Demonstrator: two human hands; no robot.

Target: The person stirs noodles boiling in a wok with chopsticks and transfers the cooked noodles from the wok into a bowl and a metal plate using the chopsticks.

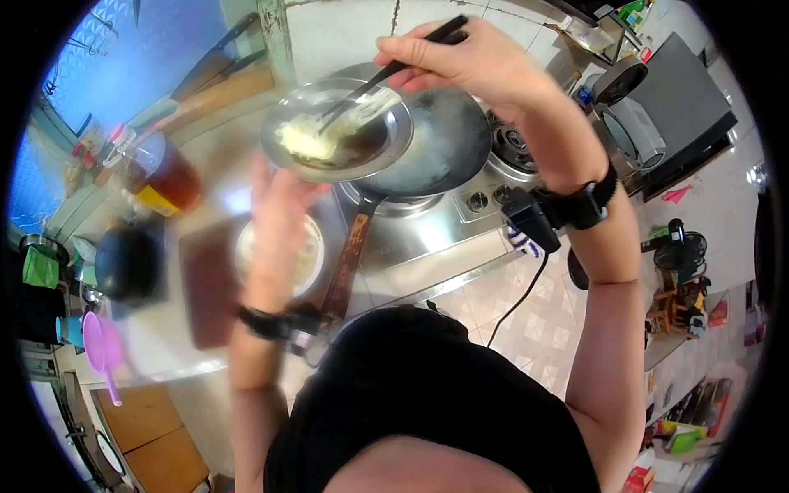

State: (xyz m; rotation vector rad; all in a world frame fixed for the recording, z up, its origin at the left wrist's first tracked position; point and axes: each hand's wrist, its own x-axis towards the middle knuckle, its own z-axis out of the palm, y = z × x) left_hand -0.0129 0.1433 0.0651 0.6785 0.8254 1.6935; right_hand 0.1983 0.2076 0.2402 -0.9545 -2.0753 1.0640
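Note:
My right hand (436, 62) is closed round a pair of black chopsticks (374, 80), their tips in pale, soft-looking food (311, 141). This food lies in a shiny round metal plate (394, 152), which is above the left part of a dark wok (456, 156). At the plate's lower left rim, my left hand (283, 197) grips it; the fingers are partly blurred. Steam rises from the wok, and its worn wooden handle (352, 255) points toward me. Below my left hand, a white bowl (312, 267) with pale contents is partly covered by my forearm.
The wok stands on a steel gas stove (427, 234), with a second burner (514, 148) to the right. A large bottle of reddish-brown liquid (168, 177) stands at left. On the counter are a brown board (209, 287) and a purple ladle-shaped scoop (103, 345). A cable (526, 300) hangs from my right wrist.

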